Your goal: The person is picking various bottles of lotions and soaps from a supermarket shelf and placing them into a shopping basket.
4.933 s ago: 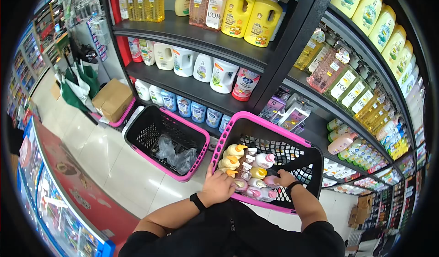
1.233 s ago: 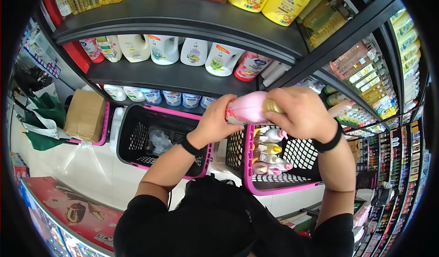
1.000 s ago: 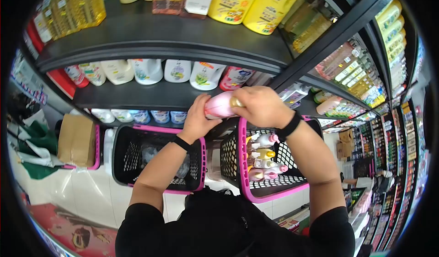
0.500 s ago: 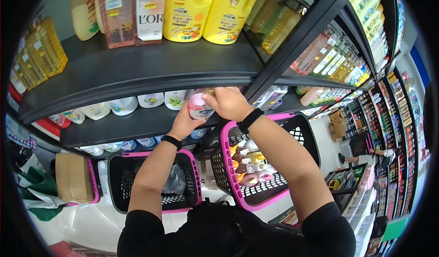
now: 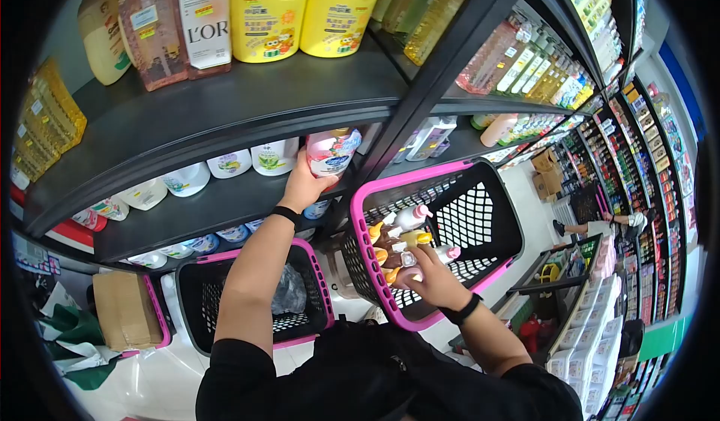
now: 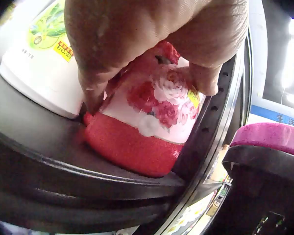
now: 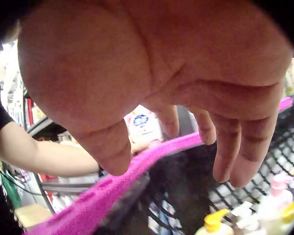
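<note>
My left hand grips a pink-and-red bottle with a rose print and a gold cap. In the left wrist view, thumb and fingers span the bottle, its red base at the front of the black shelf. A white bottle with a green design stands beside it. Over the pink-rimmed shopping basket is my right hand, above several pump bottles. The right wrist view shows that hand's fingers loosely bent, holding nothing, with a yellow pump below.
A second black basket with a pink rim stands at left, a clear plastic bag inside. Farther left is a cardboard box. An upper shelf with large yellow bottles overhangs the lower one. Another person is in the aisle.
The bottle went from both hands over the baskets to the lower shelf and was turned upright. My right hand has let go of its cap and moved down over the right basket.
</note>
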Available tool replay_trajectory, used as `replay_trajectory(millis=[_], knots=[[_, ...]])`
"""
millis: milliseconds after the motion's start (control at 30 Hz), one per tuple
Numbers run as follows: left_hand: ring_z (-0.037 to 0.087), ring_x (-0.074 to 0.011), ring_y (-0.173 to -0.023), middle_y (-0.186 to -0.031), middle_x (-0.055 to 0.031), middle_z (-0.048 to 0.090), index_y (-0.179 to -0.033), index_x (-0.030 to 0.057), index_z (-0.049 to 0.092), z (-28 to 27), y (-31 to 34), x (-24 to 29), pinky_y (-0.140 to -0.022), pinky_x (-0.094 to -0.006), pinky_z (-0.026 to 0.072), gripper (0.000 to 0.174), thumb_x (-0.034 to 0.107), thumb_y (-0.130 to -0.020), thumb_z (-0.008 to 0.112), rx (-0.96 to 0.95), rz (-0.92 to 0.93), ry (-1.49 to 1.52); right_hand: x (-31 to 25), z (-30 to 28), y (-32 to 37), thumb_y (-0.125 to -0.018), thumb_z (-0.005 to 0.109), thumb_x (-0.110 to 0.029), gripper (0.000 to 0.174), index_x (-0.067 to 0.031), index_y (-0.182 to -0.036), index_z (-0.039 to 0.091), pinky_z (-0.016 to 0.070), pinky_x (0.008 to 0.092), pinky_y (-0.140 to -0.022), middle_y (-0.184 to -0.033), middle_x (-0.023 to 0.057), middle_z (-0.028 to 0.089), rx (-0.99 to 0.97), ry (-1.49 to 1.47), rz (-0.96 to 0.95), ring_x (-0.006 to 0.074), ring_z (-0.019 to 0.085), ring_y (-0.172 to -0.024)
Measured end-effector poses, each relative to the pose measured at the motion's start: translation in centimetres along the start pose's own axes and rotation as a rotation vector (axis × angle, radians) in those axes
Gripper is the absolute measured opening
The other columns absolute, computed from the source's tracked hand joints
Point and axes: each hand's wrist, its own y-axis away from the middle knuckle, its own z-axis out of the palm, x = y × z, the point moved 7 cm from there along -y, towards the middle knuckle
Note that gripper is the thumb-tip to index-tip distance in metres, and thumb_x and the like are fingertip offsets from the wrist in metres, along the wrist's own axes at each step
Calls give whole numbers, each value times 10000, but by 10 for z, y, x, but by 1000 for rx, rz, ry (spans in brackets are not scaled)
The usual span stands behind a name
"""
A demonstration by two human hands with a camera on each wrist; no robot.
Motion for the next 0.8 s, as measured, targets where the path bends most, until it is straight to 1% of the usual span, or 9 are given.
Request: replay_trajectory(millis=[33, 133, 233, 400, 500, 600, 700, 733, 800], knots=[[657, -351, -1139, -1239, -210, 656, -1340, 2, 433, 0, -1, 3, -982, -406, 510, 804, 189, -710, 896, 22, 7, -21, 19, 1, 23, -832, 757, -194, 694, -22, -1429, 448, 497, 472, -1015, -1417, 284, 467, 31, 54, 56, 464, 555, -1233], [657, -358, -1144, -1239, -216, 656, -1347, 9, 431, 7, -2, 7, -988, -407, 508, 820, 211, -706, 900, 51, 2, -60, 65, 3, 82, -814, 773, -205, 682, -12, -1400, 482, 481, 462, -1045, -1396, 291, 490, 46, 155, 213, 452, 526, -1276], [659, -319, -1116, -1204, -179, 663, -1342, 24, 440, 11, -4, -1, -984, -409, 508, 799, 192, -707, 894, 72, 54, -79, 81, 1, 115, -826, 765, -185, 626, -13, -1370, 508, 481, 450, -1016, -1362, 236, 516, 128, 155, 310, 434, 542, -1220], [656, -265, -1081, -1213, -157, 649, -1276, -10, 471, 15, -10, -12, -964, -374, 514, 690, 112, -731, 876, 39, 62, -24, 84, 7, 125, -835, 717, -162, 470, -33, -1268, 590, 472, 456, -998, -1262, 190, 586, 262, 173, 196, 395, 571, -1155], [630, -242, -1132, -1260, -148, 618, -1308, -11, 458, 16, -12, -13, -990, -370, 500, 714, 109, -742, 876, 43, 107, 8, 89, 12, 124, -841, 702, -183, 443, -43, -1249, 604, 466, 455, -1005, -1258, 173, 609, 259, 171, 168, 380, 578, -1164], [586, -262, -1213, -1313, -175, 585, -1376, -28, 421, 17, -10, -15, -1046, -383, 461, 790, 108, -743, 873, -25, 32, -3, 88, 12, 125, -832, 703, -184, 426, -62, -1230, 615, 480, 454, -965, -1243, 152, 622, 268, 168, 102, 361, 598, -1135], [533, -298, -1286, -1354, -208, 555, -1438, -48, 372, 14, 14, -7, -1106, -404, 406, 881, 105, -734, 878, 110, 144, -171, 92, 11, 121, -837, 697, -180, 390, -64, -1201, 619, 490, 449, -936, -1240, 138, 626, 173, 125, 13, 348, 607, -1125], [488, -358, -1331, -1390, -257, 522, -1442, -71, 384, 17, 33, 18, -1144, -426, 358, 834, 147, -782, 845, 153, 168, -317, 92, 2, 117, -860, 687, -187, 346, -79, -1182, 625, 514, 449, -878, -1160, 139, 655, 118, 46, -39, 339, 636, -1071], [497, -385, -1312, -1380, -270, 525, -1406, -74, 429, 21, 63, 23, -1132, -436, 370, 730, 176, -830, 801, 189, 129, -492, 108, -7, 108, -879, 678, -196, 309, -89, -1166, 635, 525, 452, -845, -1086, 154, 667, -88, -128, -82, 345, 652, -1021]])
